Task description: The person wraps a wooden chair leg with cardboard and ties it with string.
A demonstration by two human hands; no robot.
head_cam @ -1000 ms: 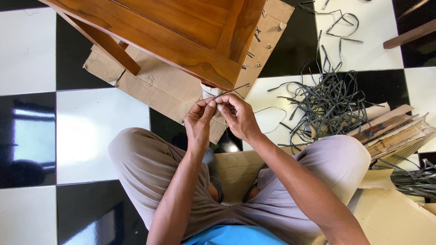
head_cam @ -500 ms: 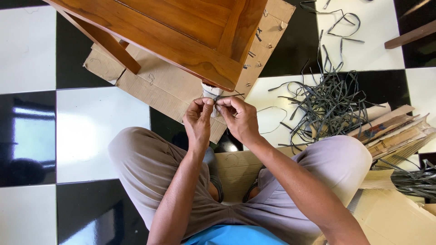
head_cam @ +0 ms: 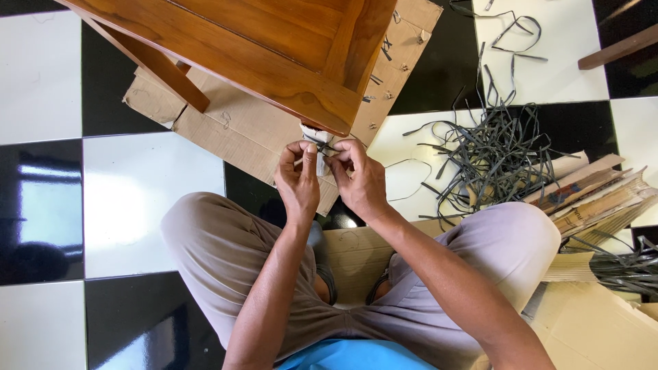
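Pinching one dark strap (head_cam: 321,142) at the white-wrapped corner (head_cam: 314,131) of the one wooden frame (head_cam: 274,48), your left hand (head_cam: 299,179) and right hand (head_cam: 359,179) both grip it with closed fingertips. One tangled heap of straps (head_cam: 497,154) lies on the floor right of your two hands, beside one stack of cardboard (head_cam: 589,195).

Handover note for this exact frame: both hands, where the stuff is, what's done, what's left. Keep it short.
Left hand: fingers pinched on the dark strap at the white padding on the wooden furniture corner.
Right hand: fingers pinched on the same strap, just beside the left.
Where things are: the furniture rests on flat cardboard on the checkered floor; a pile of loose dark straps lies to the right, with folded cardboard pieces beside it.
Done: many straps already lie loose in the pile.
Left: strap and padding still on this corner; whether the strap is cut or knotted cannot be seen.
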